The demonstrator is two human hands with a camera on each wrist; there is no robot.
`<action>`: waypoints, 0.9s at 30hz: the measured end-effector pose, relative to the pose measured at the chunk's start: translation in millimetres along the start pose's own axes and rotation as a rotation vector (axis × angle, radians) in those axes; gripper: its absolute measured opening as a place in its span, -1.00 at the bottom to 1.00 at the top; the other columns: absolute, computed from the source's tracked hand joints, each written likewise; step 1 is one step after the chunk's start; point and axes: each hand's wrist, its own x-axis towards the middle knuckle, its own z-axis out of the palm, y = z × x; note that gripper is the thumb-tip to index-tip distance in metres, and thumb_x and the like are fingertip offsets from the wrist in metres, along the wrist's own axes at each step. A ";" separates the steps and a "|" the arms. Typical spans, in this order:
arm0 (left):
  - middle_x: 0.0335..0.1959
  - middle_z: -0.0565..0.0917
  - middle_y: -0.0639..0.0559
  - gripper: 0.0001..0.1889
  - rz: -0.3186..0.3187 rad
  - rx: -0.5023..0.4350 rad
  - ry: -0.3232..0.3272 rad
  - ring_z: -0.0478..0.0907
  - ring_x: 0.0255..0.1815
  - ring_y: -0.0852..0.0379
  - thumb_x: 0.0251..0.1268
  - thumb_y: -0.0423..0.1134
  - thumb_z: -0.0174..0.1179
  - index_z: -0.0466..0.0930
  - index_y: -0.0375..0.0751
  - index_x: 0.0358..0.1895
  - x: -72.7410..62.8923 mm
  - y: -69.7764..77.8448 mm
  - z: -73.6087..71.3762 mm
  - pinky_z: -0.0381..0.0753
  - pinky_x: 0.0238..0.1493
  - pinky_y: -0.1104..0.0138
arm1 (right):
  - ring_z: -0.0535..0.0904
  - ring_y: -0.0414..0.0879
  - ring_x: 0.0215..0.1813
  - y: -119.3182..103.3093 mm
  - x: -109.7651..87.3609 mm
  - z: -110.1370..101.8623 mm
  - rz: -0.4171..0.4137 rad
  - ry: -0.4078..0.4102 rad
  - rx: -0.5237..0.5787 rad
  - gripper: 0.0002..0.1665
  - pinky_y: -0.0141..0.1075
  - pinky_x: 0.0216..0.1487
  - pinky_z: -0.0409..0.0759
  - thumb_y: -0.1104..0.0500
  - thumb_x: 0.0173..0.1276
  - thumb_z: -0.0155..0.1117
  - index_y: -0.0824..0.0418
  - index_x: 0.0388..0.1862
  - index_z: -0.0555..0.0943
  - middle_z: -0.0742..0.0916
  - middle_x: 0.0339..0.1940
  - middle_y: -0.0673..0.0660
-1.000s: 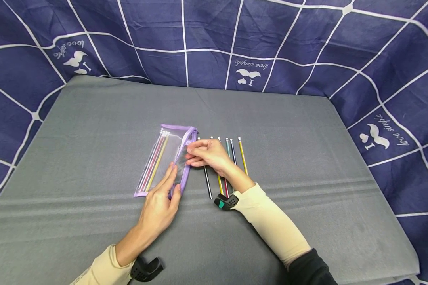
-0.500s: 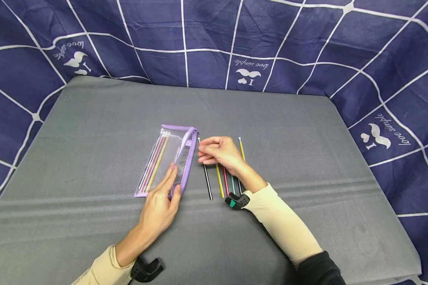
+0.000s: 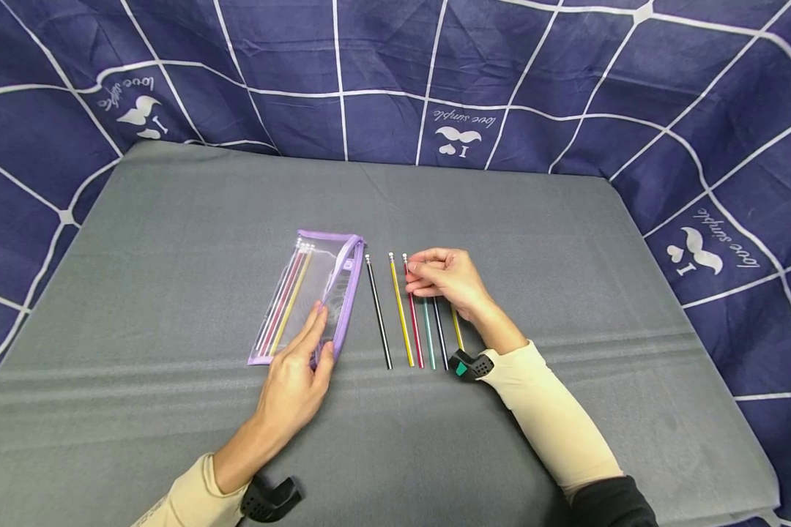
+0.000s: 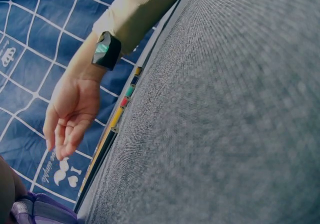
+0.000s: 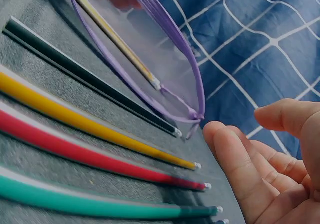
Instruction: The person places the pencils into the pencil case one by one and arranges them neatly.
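A clear pencil case (image 3: 303, 307) with purple trim lies left of centre in the head view, its zip side gaping. Several pencils show through its film. My left hand (image 3: 296, 388) holds the near part of the case by its zip edge (image 5: 187, 54), thumb and fingers on either side. Over the row of loose pencils hovers my right hand (image 3: 451, 282), fingers loosely bent and holding nothing. Beneath or beside it lie a black pencil (image 3: 379, 315), a yellow pencil (image 3: 400, 307), a red pencil (image 3: 415, 329) and a green pencil (image 3: 428, 329). The hand hides some upper ends.
Farther right in the row are a dark blue pencil (image 3: 440, 333) and another yellow pencil (image 3: 458, 329), both partly covered. Everything rests on a grey cloth surface (image 3: 567, 256). A blue curtain with white lines (image 3: 382, 66) encloses the back and sides.
My right hand has withdrawn from the case's opening and moved right over the loose pencils, uncovering the black, yellow and red ones. The left hand and case have stayed put.
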 end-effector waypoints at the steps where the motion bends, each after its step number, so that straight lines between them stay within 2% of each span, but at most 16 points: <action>1: 0.33 0.47 -0.23 -0.48 0.001 0.000 0.002 0.49 0.26 -0.12 0.23 -0.50 0.21 0.46 -0.46 0.30 -0.1 0.1 -0.1 0.37 0.30 0.26 | 0.73 -0.10 -0.50 -0.4 0.1 -1.5 0.000 0.004 -0.002 -0.59 -0.33 -0.40 0.73 0.45 0.34 0.21 0.67 0.12 0.45 0.75 -0.49 0.16; 7: 0.32 0.47 -0.25 -0.48 0.013 -0.009 0.008 0.48 0.27 -0.12 0.23 -0.51 0.21 0.45 -0.47 0.30 -0.3 0.6 -0.5 0.39 0.28 0.22 | 0.72 -0.11 -0.52 -4.7 -0.2 -9.9 -0.022 0.039 -0.026 -0.59 -0.35 -0.43 0.72 0.44 0.32 0.22 0.67 0.09 0.46 0.75 -0.51 0.15; 17: 0.32 0.48 -0.24 -0.48 0.014 0.001 0.007 0.51 0.24 -0.12 0.22 -0.51 0.22 0.46 -0.47 0.29 0.3 1.3 -1.4 0.45 0.21 0.08 | 0.67 -0.16 -0.60 -3.4 7.8 -34.5 -0.023 0.148 -0.127 -0.88 -0.37 -0.53 0.69 0.42 0.30 0.25 0.47 -0.21 0.56 0.71 -0.59 0.11; 22: 0.32 0.48 -0.24 -0.49 0.012 0.008 0.005 0.50 0.24 -0.11 0.23 -0.49 0.22 0.47 -0.49 0.28 0.1 0.8 -1.4 0.39 0.28 0.24 | 0.64 -0.20 -0.63 -2.7 8.5 -43.5 0.008 0.176 -0.198 -0.86 -0.38 -0.56 0.68 0.35 0.30 0.32 0.43 -0.29 0.55 0.69 -0.62 0.07; 27: 0.32 0.48 -0.25 -0.49 0.021 0.003 0.006 0.49 0.25 -0.11 0.22 -0.48 0.22 0.46 -0.49 0.28 0.8 0.7 -1.8 0.25 0.34 0.46 | 0.59 -0.23 -0.66 -2.5 7.6 -50.3 0.027 0.210 -0.355 -0.81 -0.37 -0.60 0.66 0.28 0.25 0.38 0.40 -0.36 0.58 0.69 -0.62 0.05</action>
